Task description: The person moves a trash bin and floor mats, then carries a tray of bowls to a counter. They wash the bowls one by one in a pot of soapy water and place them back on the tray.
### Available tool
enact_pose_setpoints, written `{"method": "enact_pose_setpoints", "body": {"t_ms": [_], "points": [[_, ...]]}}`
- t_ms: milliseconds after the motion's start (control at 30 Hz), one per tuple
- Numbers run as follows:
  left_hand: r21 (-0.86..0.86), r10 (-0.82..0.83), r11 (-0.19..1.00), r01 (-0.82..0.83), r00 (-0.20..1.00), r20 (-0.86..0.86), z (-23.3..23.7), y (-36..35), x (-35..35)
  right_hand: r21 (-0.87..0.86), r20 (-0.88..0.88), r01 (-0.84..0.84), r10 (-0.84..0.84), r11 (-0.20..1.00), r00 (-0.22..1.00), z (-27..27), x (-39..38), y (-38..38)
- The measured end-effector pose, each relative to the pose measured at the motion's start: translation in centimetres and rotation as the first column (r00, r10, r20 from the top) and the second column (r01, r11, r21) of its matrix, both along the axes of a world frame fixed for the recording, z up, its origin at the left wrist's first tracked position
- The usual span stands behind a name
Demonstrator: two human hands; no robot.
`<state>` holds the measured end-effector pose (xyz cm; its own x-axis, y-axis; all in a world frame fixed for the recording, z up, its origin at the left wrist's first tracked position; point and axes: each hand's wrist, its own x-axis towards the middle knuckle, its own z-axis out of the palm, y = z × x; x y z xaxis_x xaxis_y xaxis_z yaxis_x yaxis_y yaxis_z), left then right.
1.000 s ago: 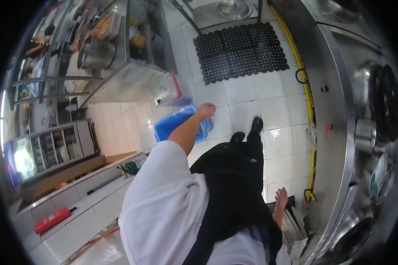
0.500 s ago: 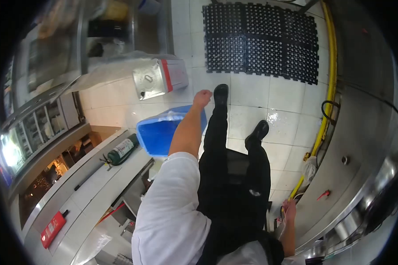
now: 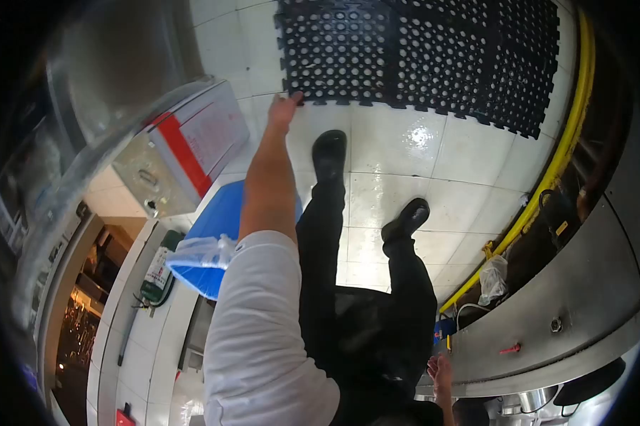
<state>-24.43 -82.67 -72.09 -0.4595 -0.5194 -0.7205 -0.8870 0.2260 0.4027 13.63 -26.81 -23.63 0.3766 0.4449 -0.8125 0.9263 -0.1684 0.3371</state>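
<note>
My left hand (image 3: 283, 115) reaches down to the near left corner of a black rubber floor mat (image 3: 441, 53) full of round holes. Thumb and fingers are closed at the mat's edge. The mat lies flat on white tiles. At lower right, my right hand (image 3: 439, 370) hangs beside a stainless steel counter (image 3: 583, 312), holding nothing, its fingers loosely curled and apart. A blue bin (image 3: 224, 213) with a clear plastic liner stands partly behind my left arm. Beyond it is a large square tin (image 3: 185, 149) with a red band.
A yellow pipe (image 3: 576, 135) runs along the floor at right, with a clear plastic bag (image 3: 492, 279) hanging near it. A green cylinder (image 3: 156, 266) lies on the white ledge at left. The tiled floor (image 3: 394, 145) shines wet around my black shoes (image 3: 407, 218).
My view has dropped closer to the floor. My left hand has moved forward from beside my shoe to the mat's corner. My right hand has come away from the yellow pipe area.
</note>
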Motion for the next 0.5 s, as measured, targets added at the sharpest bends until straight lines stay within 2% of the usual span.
{"method": "enact_pose_setpoints", "body": {"t_ms": [33,67,133,167,200,233,267,300,333,367,400,433,467,500], "points": [[0.188,0.231,0.958,-0.218,0.972,-0.048,-0.1,0.2,-0.6,-0.013,0.003,-0.013,0.013,1.000,1.000,0.0,-0.3,-0.4],[0.203,0.227,0.956,-0.214,0.973,-0.045,-1.2,-0.6,-0.7,0.002,0.002,-0.008,0.008,1.000,1.000,-0.6,0.6,0.2],[0.423,0.353,0.832,-0.358,0.931,0.093,-3.7,-2.7,-0.2,-0.035,-0.012,-0.068,0.068,0.997,0.998,-1.9,1.7,1.4],[0.432,0.347,0.832,-0.349,0.934,0.087,-4.0,-2.5,-0.1,-0.082,-0.116,-0.086,0.076,0.993,0.990,-2.9,1.6,1.9],[0.378,0.232,0.893,-0.244,0.970,0.080,-3.3,-2.3,-0.3,-0.129,-0.224,-0.109,0.078,0.986,0.971,-5.0,-0.4,1.3],[0.317,0.112,0.939,-0.130,0.991,0.076,-2.4,-2.3,-0.6,-0.102,-0.335,-0.179,0.135,0.979,0.932,-7.5,-2.5,0.5],[0.388,0.190,0.900,-0.200,0.980,0.065,-1.3,-1.7,-0.9,-0.070,-0.434,-0.244,0.191,0.967,0.880,-9.5,-5.0,-0.8],[0.499,0.283,0.835,-0.231,0.959,-0.030,0.7,-0.7,-1.0,0.164,-0.528,-0.715,0.673,0.679,0.518,-12.8,-6.4,-2.5],[0.352,-0.040,0.929,0.113,0.977,-0.208,3.7,-0.1,-0.8,0.087,-0.480,-0.514,0.488,0.853,0.729,-15.4,-8.5,-3.9],[0.349,0.067,0.937,0.022,0.968,-0.243,8.4,2.1,-1.9,-0.041,-0.513,-0.245,0.190,0.969,0.837,-15.1,-16.2,-10.1],[0.467,0.265,0.874,-0.136,0.938,-0.224,11.2,4.1,-2.8,-0.148,-0.559,-0.228,0.109,0.962,0.822,-16.6,-19.5,-13.2],[0.308,0.072,0.951,0.003,0.970,-0.233,16.1,5.6,-3.7,-0.345,-0.619,-0.108,-0.140,0.932,0.773,-18.4,-21.6,-16.3],[0.475,0.268,0.871,-0.127,0.932,-0.243,17.0,7.0,-3.0,-0.510,-0.557,0.001,-0.331,0.860,0.761,-19.1,-24.5,-19.9],[0.496,0.246,0.862,-0.107,0.943,-0.225,20.6,8.7,-2.9,-0.617,-0.528,0.023,-0.436,0.787,0.729,-20.3,-26.1,-22.9]]}}
